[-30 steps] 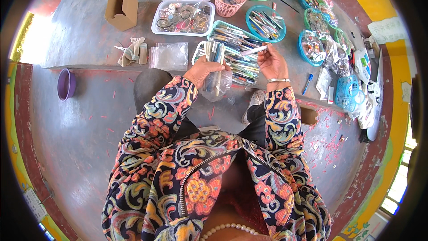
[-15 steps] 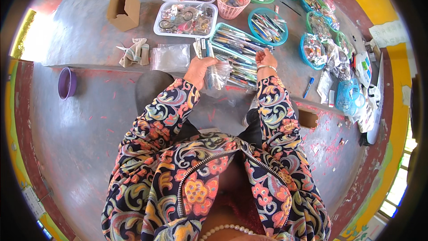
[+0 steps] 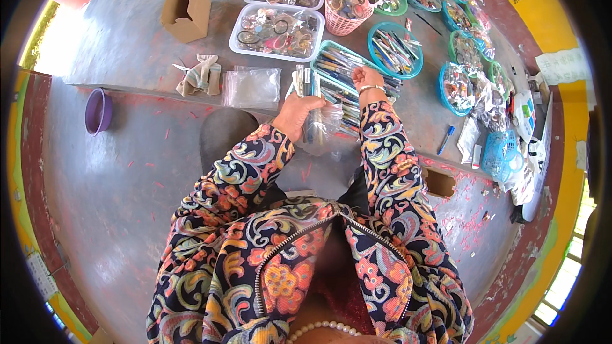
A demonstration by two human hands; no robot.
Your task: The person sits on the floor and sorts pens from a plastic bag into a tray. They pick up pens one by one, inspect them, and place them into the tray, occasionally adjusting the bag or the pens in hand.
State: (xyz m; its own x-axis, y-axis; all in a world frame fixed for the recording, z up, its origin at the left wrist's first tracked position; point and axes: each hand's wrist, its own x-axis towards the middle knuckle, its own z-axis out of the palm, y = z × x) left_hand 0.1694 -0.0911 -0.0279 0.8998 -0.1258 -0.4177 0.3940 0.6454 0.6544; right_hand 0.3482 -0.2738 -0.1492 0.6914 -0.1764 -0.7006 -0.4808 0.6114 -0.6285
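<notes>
My left hand [image 3: 295,116] is closed around a few upright pens [image 3: 301,80] and a clear plastic bag [image 3: 326,118], which hangs over the near edge of a light teal tray [image 3: 326,45]. Rows of pens in several colours [image 3: 344,64] fill that tray. Over its right part, my right hand [image 3: 368,78] has its fingers curled together. Whatever they may hold is too small to make out. Beyond it stands a round teal basket [image 3: 415,69] with more pens in it.
Left of the tray lie a stack of clear bags [image 3: 253,87] and a cloth with scissors [image 3: 199,76]. Behind are white baskets of hair ties [image 3: 276,30], a pink basket [image 3: 344,25] and a cardboard box [image 3: 185,13]. Several filled baskets and a blue marker [image 3: 446,140] are on the right.
My right hand has moved left across the pens, from the tray's right edge. My left hand has shifted slightly right, still gripping the pens and bag. The whole view has shifted a little.
</notes>
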